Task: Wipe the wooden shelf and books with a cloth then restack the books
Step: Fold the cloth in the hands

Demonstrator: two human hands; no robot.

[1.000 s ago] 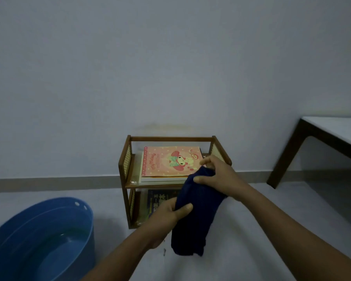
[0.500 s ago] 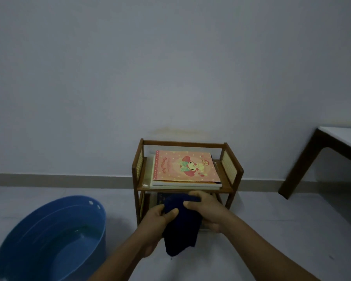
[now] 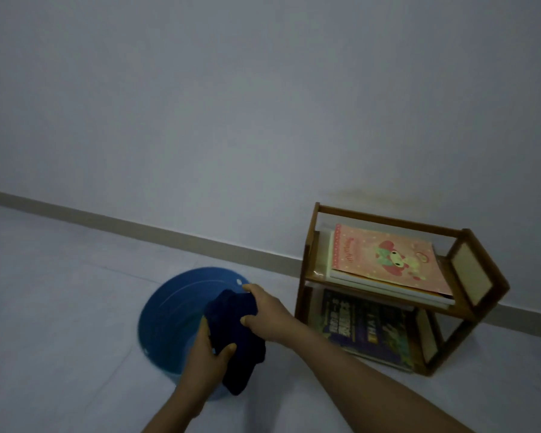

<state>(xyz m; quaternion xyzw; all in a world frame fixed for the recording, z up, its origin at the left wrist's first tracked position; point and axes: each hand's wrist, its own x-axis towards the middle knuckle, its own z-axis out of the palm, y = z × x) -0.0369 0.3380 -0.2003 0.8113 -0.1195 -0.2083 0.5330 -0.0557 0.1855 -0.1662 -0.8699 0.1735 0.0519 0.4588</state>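
Note:
A dark blue cloth point(image 3: 236, 334) hangs bunched between my hands, over the near right rim of a blue basin point(image 3: 169, 320). My left hand point(image 3: 208, 359) grips its lower part and my right hand point(image 3: 264, 314) grips its top. To the right, against the wall, stands a small two-tier wooden shelf point(image 3: 469, 314). A pink cartoon-cover book point(image 3: 384, 259) tops a stack on the upper tier. Dark-covered books point(image 3: 366, 328) lie on the lower tier.
The basin stands on a pale floor and seems to hold water. A plain white wall with a grey skirting board point(image 3: 138, 228) runs behind everything. Open floor lies left of the basin and in front of the shelf.
My view has swung left, so the shelf now sits at the right. Both hands carried the cloth from in front of the shelf over to the basin.

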